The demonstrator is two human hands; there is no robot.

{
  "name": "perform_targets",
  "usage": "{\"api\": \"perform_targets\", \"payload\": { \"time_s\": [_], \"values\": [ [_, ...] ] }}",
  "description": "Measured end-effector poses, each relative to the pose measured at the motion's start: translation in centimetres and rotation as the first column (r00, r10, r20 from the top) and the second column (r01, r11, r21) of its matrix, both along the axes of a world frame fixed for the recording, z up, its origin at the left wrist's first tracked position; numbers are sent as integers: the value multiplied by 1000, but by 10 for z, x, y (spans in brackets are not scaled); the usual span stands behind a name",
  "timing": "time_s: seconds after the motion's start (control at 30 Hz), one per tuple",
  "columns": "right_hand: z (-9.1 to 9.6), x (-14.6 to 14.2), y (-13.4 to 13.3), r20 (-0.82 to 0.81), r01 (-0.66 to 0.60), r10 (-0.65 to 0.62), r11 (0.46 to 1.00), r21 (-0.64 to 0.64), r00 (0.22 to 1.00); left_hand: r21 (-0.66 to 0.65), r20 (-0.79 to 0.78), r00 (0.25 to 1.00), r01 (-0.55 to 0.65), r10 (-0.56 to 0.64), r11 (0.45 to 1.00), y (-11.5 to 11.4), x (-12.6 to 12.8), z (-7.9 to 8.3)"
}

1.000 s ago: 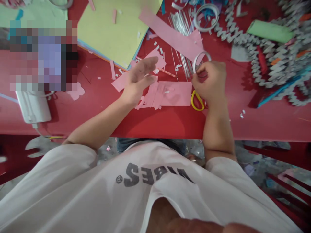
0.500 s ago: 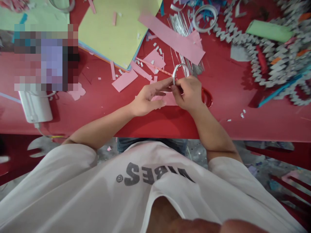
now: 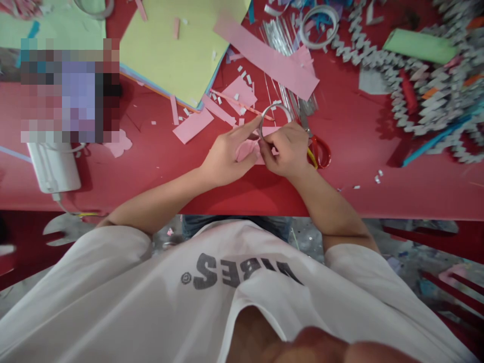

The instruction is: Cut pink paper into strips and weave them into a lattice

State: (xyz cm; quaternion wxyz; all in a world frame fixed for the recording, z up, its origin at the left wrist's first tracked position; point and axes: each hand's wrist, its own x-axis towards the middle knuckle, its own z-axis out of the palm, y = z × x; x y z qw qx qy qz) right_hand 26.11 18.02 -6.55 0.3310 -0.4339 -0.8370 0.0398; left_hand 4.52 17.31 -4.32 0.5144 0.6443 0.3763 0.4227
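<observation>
My right hand (image 3: 286,149) is closed, its fingers pinching the lower edge of a narrow roll of tape (image 3: 279,106) that stands up above it. My left hand (image 3: 227,155) faces it from the left. Its index finger reaches to the roll's left side, and the thumb lies apart from it, close to my right fingertips. Pink paper (image 3: 246,149) shows in the gap between left thumb and fingers and under both hands; whether my left hand touches it is unclear. Beside my right wrist lie scissors (image 3: 322,153) with red and yellow handles, partly covered by the hand.
A stack of coloured paper (image 3: 174,55) lies ahead on the red table (image 3: 151,176), near pink strips (image 3: 268,60) and silvery wires (image 3: 280,38). Another tape roll (image 3: 319,27) and folded grey paper chains (image 3: 401,101) are to the right. A white power bank (image 3: 55,166) with a cable sits left.
The tape roll and my right hand have shifted slightly left and turned, exposing more of the scissors. My left thumb has come closer to my right fingers.
</observation>
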Motion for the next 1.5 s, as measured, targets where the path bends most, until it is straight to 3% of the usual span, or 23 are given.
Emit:
{"api": "perform_targets", "payload": {
  "time_s": [0.1,0.2,0.33,0.47,0.6,0.7,0.77,0.8,0.9,1.03,1.17,1.27,1.4,1.5],
  "values": [
    [0,-2,0,18,41,-41,998,39,999,113,-118,993,14,-1,994,-7,-1,2],
    [2,-3,-1,10,62,-62,996,69,998,180,-195,977,-52,88,982,-12,-1,5],
    [5,-3,-2,-16,0,1,995,98,1000,180,-149,978,-118,145,977,-7,-1,7],
    [3,-4,-3,-5,-10,11,993,118,1000,69,-33,994,-98,101,993,2,-1,8],
    [-4,-4,-5,-33,-62,66,992,110,997,-99,122,993,-1,13,995,5,0,8],
    [-6,7,-5,-122,-63,73,994,86,990,-285,302,951,24,66,958,14,-6,7],
    [-5,21,0,-264,11,17,994,106,964,-393,431,887,20,165,919,25,-14,8],
    [-4,30,5,-300,105,-80,992,68,951,-405,494,845,15,205,914,30,-19,10],
    [-1,59,26,-140,371,-368,929,-7,919,-410,528,817,5,233,912,42,-30,14],
    [-8,84,53,120,464,-449,873,-153,885,-433,448,861,-25,239,901,38,-26,14],
    [-13,83,56,171,521,-497,841,-145,851,-427,362,908,-40,212,903,27,-15,10],
    [-5,62,42,3,450,-451,891,-57,893,-451,343,930,39,133,892,21,-9,10],
    [10,25,12,-291,237,-202,968,88,935,-454,370,929,183,-3,872,12,-4,13],
    [16,6,-9,-292,161,-149,987,17,945,-402,372,921,270,-113,875,4,0,14]
  ]
}}
